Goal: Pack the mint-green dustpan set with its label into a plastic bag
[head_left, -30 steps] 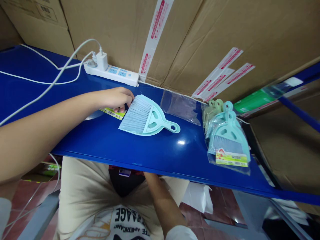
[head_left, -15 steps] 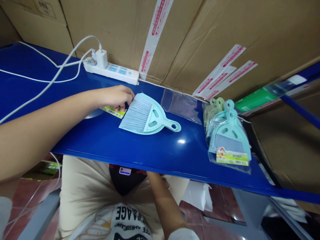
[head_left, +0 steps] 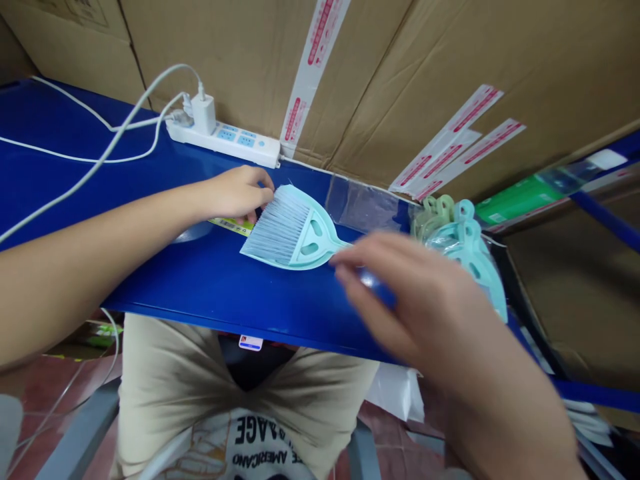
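A pale turquoise dustpan (head_left: 327, 220) lies on the blue table with a matching hand brush (head_left: 280, 223) nested in it, bristles to the left. My left hand (head_left: 240, 193) is at the upper left corner of the dustpan, its fingers curled and touching that edge. Under it, a yellow-green label card (head_left: 233, 225) shows in part. My right hand (head_left: 410, 293) is blurred by motion over the right side of the table. Its thumb and index finger are at the handle end, which they hide; whether they grip it does not show.
Bagged dustpan sets (head_left: 475, 247) stand at the right, partly behind my right hand. A clear plastic bag (head_left: 367, 203) lies behind the dustpan. A white power strip (head_left: 240, 143) with cables sits against the cardboard (head_left: 370, 80). A green roll (head_left: 520, 200) is at far right.
My right hand has come up from below the table edge to the handle end of the dustpan. My left hand and the dustpan are nearly where they were.
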The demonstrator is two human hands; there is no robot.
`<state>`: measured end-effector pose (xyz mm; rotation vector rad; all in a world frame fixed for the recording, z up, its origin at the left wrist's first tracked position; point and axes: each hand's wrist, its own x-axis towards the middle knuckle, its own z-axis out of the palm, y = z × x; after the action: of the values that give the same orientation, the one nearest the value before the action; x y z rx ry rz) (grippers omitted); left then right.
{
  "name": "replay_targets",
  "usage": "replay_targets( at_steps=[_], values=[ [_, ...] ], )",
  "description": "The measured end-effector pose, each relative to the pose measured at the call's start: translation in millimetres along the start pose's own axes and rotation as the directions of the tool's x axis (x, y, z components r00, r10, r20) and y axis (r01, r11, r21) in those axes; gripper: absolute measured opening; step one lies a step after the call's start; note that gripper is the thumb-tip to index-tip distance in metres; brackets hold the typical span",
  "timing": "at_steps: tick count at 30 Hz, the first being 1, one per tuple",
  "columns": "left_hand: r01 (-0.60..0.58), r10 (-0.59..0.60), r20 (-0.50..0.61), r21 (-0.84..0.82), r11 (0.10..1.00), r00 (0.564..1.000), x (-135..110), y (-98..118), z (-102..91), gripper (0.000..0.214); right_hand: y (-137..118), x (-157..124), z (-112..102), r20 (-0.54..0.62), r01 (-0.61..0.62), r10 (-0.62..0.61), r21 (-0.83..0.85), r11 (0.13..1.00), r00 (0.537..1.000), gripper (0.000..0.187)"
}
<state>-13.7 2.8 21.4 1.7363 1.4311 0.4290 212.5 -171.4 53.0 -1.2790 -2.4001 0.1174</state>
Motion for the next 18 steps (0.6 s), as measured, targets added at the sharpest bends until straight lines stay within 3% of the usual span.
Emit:
replay_targets(
  at_steps=[3, 6, 9, 14, 18],
  values=[
    [-0.013, 0.013, 0.004, -0.027, 1.000, 1.000, 0.4, -0.8, 1.2, 0.043, 52.1, 45.0, 16.3, -0.080, -0.067, 0.057, -0.125, 0.990, 0.995, 0.008],
    [-0.008, 0.008, -0.002, -0.072, 0.997, 1.000, 0.3, 0.7, 2.5, 0.045, 75.6, 59.7, 52.7, -0.077, -0.189, 0.179, -0.155, 0.970, 0.981, 0.011],
    [-0.034, 0.029, -0.046, -0.107, 0.994, 0.999, -1.7, 4.3, 4.2, 0.043, 70.9, 50.2, 66.0, -0.088, -0.218, 0.209, -0.116, 0.969, 0.974, 0.013],
    [-0.057, 0.044, -0.067, -0.204, 0.977, 0.997, -7.5, 8.0, 6.1, 0.036, 56.2, 41.1, 54.8, -0.095, -0.206, 0.205, 0.002, 0.979, 0.974, 0.024],
    [-0.070, 0.055, -0.049, -0.402, 0.913, 0.997, -10.9, 9.5, 6.4, 0.025, 53.0, 44.4, 53.5, -0.099, -0.259, 0.262, 0.041, 0.965, 0.960, 0.022]
  ],
)
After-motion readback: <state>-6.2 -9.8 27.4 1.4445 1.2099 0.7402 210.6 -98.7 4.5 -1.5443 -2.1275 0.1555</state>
